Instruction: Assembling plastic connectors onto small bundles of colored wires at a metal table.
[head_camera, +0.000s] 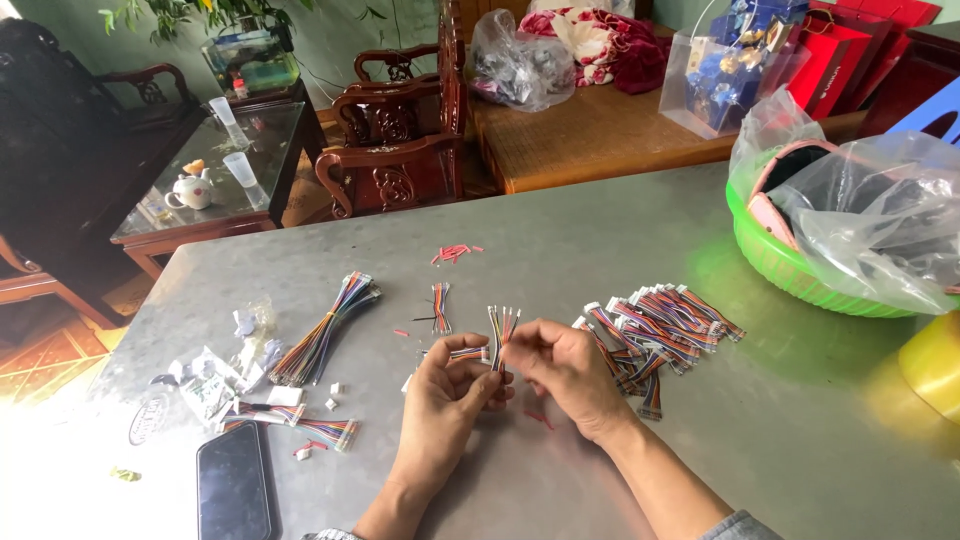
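A short bundle of coloured wires (502, 332) is pinched between the fingertips of both hands above the grey metal table (600, 260), near its front edge. The left hand (447, 392) is closed around the lower end of the bundle, with a second short wire piece lying across its fingers; the right hand (566, 368) is pressed against it from the other side, thumb and forefinger gripping the same bundle. Just beside the right hand, a pile of finished wire pieces with white plugs (655, 325) is spread on the table, partly hidden by the knuckles. To the left, a long loose bundle of wires (325, 330) is laid, and 1 small wire piece (440, 305) lies between it and the hands. Torn plastic wrappers (215, 375) and a dark phone (233, 483) are placed near the left forearm. A green basket (770, 255) holding clear plastic bags (880, 215) is set well apart at the right edge.
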